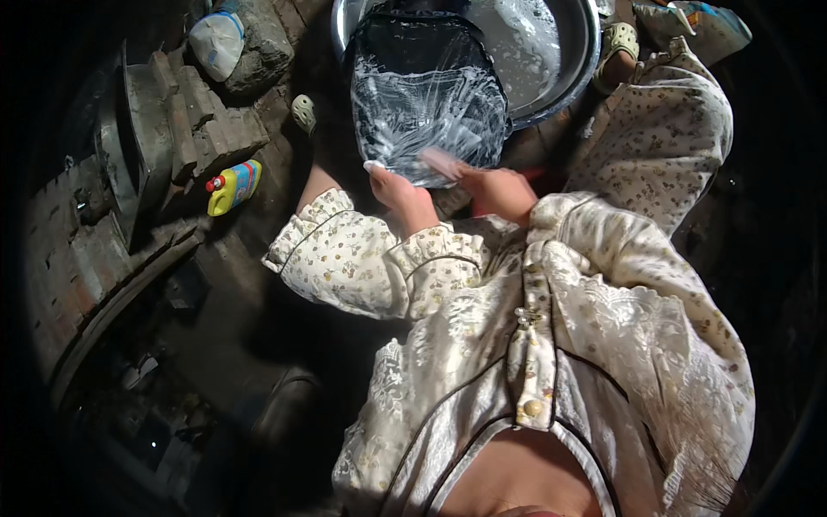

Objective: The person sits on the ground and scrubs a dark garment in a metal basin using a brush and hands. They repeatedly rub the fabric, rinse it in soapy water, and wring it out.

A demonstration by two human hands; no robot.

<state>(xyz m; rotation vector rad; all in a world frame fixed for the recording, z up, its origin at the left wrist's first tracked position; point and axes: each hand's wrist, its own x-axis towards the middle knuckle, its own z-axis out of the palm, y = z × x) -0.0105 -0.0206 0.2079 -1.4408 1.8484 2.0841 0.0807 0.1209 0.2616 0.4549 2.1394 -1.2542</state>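
A black fabric bag, probably a backpack, leans over the near side of a round metal basin. White suds streak its lower half, while the upper part looks dark and wet. My left hand grips the bag's near left corner, with foam on the thumb. My right hand is over the near right edge and holds a pale pink flat object, blurred by motion, against the soapy surface. Whether that object is a brush or a bar of soap cannot be told. Cloudy, foamy water lies in the basin.
To the left, a yellow bottle with a red cap stands near stacked bricks. A white bag rests on a stone block. Another plastic packet lies at the upper right. My clog-shod feet flank the basin.
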